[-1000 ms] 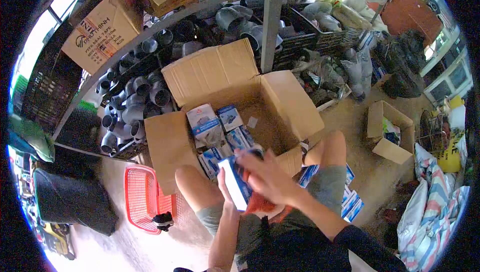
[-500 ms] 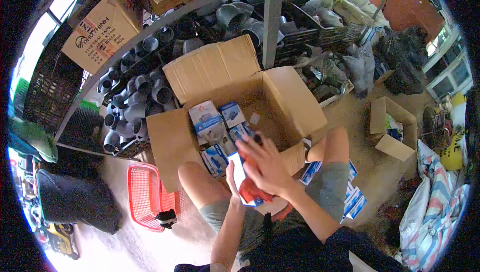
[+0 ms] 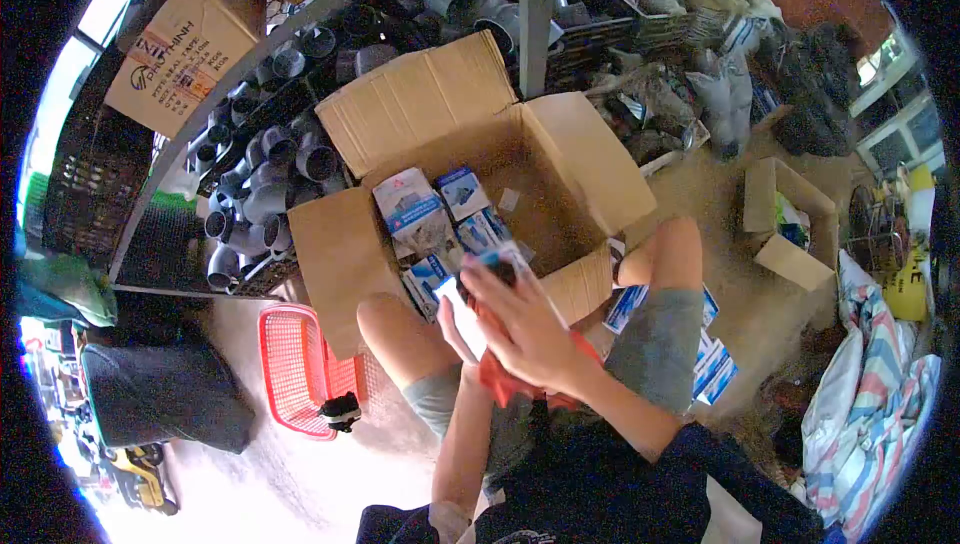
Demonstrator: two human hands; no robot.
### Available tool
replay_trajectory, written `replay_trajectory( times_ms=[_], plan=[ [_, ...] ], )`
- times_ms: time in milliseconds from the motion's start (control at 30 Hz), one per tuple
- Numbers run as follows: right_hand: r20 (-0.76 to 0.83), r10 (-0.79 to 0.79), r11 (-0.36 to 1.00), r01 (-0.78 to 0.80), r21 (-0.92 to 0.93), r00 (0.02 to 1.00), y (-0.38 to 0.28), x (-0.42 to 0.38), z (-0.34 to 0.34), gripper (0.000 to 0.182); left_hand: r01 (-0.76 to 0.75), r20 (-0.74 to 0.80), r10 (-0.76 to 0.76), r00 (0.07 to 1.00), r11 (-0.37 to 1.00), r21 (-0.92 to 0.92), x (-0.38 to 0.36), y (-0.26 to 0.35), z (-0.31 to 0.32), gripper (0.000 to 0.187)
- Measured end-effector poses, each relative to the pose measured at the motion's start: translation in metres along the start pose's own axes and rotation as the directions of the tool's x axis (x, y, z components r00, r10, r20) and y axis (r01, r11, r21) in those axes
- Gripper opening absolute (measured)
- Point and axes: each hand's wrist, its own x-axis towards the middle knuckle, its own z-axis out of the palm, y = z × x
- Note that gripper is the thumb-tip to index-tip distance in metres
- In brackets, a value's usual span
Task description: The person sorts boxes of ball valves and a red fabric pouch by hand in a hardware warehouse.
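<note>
My left hand (image 3: 458,332) grips a white and blue box (image 3: 474,333) above my lap. Across that box lies my right hand (image 3: 520,329), fingers bent, with a red cloth (image 3: 500,376) bunched beneath the palm. A large open cardboard carton (image 3: 430,134) stands just beyond my knees. Inside its left half sit several blue and white boxes (image 3: 408,206). On the floor by my right thigh are more blue and white boxes (image 3: 714,369).
A red plastic basket (image 3: 285,369) is on the floor at the left. Grey pipe fittings (image 3: 268,194) fill racks behind a metal post (image 3: 536,24). A small open carton (image 3: 760,199) and striped sacks (image 3: 850,394) are at the right.
The held box has tilted and its far end now points more toward the carton. My hands have shifted slightly up, and more red cloth shows below them. The whole view has shifted a little.
</note>
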Motion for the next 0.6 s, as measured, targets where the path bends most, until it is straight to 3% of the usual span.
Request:
replay_trajectory(
  times_ms=[33, 67, 167, 200, 300, 400, 533, 600],
  plan=[
    [0.028, -0.033, 0.998, 0.031, 0.061, 0.999, -0.004, -0.01, 0.004, 0.051, -0.117, -0.032, 0.122, 0.992, 0.983, 0.143, 0.005, 0.005, 0.0, 0.062],
    [0.043, -0.062, 0.997, 0.064, -0.053, 0.997, -0.014, -0.019, -0.004, 0.05, -0.099, -0.078, 0.111, 0.991, 0.985, 0.144, 0.005, 0.013, -0.001, 0.065],
    [-0.007, 0.212, 0.949, -0.204, 0.24, 0.977, 0.007, -0.036, 0.015, 0.05, -0.128, -0.131, 0.147, 0.98, 0.982, 0.139, 0.009, 0.026, 0.012, 0.075],
    [-0.061, 0.277, 0.949, -0.263, 0.173, 0.959, 0.014, -0.034, 0.011, 0.051, -0.1, -0.055, 0.105, 0.993, 0.992, 0.081, 0.003, 0.024, 0.023, 0.076],
    [0.101, 0.6, 0.694, -0.579, 0.427, 0.793, 0.048, -0.022, 0.014, 0.05, -0.08, 0.098, 0.064, 0.993, 0.981, 0.174, -0.005, 0.022, 0.048, 0.079],
    [0.31, 0.37, 0.604, -0.48, 0.636, 0.876, 0.082, -0.011, 0.002, 0.05, 0.02, 0.135, -0.042, 0.99, 0.986, 0.165, -0.002, 0.012, 0.038, 0.079],
    [0.191, 0.3, 0.222, -0.263, 0.939, 0.935, 0.083, -0.011, 0.006, 0.06, 0.132, 0.02, -0.146, 0.989, 0.939, 0.319, 0.004, 0.013, 0.037, 0.069],
    [0.177, 0.363, 0.361, -0.313, 0.879, 0.915, 0.071, -0.011, -0.013, 0.062, 0.115, -0.071, -0.094, 0.993, 0.907, 0.404, 0.011, 0.0, 0.011, 0.063]
  ],
)
